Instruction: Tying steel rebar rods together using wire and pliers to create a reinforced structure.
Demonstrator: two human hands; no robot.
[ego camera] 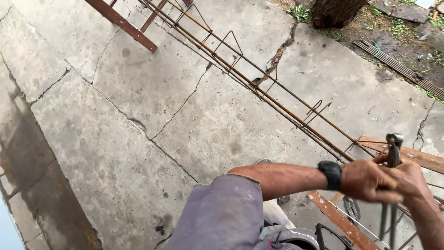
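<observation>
A rebar cage (259, 88) is seen laid across rusty trestles (125, 23) over a cracked concrete floor (138, 129). At the near end of the cage, pincers (394, 150) are held upright; their closed head stands just above the hands, and the long handles run down below them. The left hand (367, 180), with a black watch (331, 175) on its wrist, is closed around the pincers' shaft. The right hand (409, 178) is wrapped around the same shaft, just behind the left, in a firm grip. Thin tie wire (352, 208) is seen hanging just below the hands, beside a near trestle bar (342, 222).

Along the cage, away from the pincers, several bent stirrups (319, 109) are already set on the long bars, spaced apart. Whether each is tied cannot be told at this size. The work appears to be partly done: stirrups are placed along the cage, and tying at the near end seems to be in hand.
</observation>
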